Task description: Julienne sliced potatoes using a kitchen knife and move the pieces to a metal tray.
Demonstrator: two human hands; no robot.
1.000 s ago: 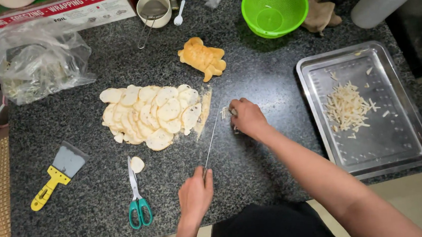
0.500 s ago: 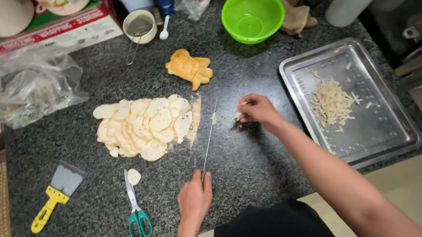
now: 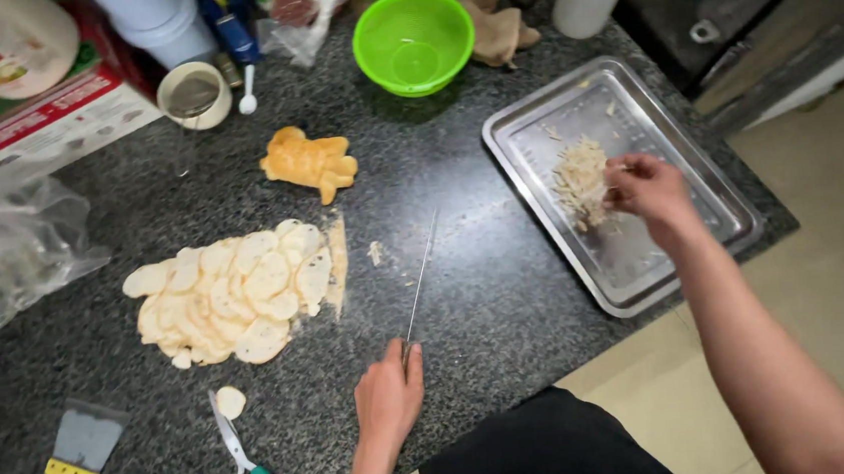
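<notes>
My left hand [image 3: 388, 395] grips the handle of a long thin knife [image 3: 420, 275] whose blade lies flat on the dark granite counter [image 3: 467, 294]. My right hand [image 3: 647, 187] hovers over a steel tray [image 3: 710, 194], fingers bunched at a pile of pale shredded strips [image 3: 578, 180]. Left of the knife lies a heap of pale flat slices [image 3: 236, 292], with a long strip along its right edge. Behind it sits an orange-yellow chunk [image 3: 311, 162].
A green bowl [image 3: 414, 40] stands at the back, beside a small cup [image 3: 194, 92] with a spoon. Green-handled scissors [image 3: 244, 462] and a yellow-handled scraper [image 3: 70, 460] lie at the front left. A clear plastic bag [image 3: 2, 250] and boxes sit at the left.
My right hand has moved from the counter near the knife tip across to the tray, carrying shreds. The camera view has shifted left. My left hand stays on the knife handle.
</notes>
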